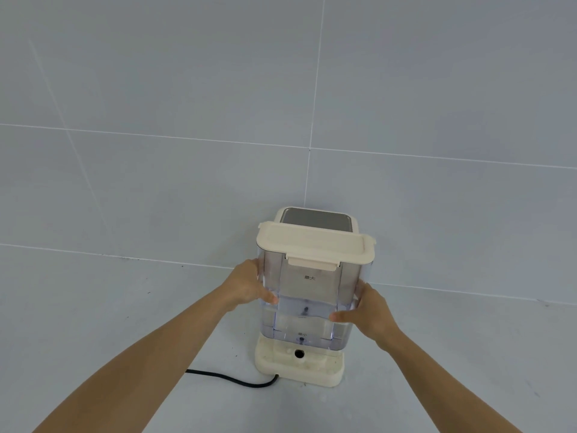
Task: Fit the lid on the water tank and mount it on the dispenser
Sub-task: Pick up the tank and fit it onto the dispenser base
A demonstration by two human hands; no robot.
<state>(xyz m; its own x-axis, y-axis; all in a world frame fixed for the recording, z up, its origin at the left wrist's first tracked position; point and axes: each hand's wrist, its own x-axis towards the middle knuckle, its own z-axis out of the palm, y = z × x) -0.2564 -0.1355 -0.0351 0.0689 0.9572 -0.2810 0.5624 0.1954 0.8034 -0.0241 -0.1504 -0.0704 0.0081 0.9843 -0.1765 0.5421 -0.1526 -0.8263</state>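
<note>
A clear plastic water tank (309, 295) holds some water in its lower part and carries a cream lid (313, 243) clipped on top. My left hand (248, 285) grips its left side and my right hand (371, 314) grips its right side. The tank hovers upright just above the cream base (299, 368) of the dispenser, whose body with a grey top panel (315, 220) stands right behind it. A round socket hole (300, 353) in the base shows below the tank's front edge.
A black power cord (231, 379) runs left from the base across the grey tiled surface. The grey tiled wall rises directly behind the dispenser.
</note>
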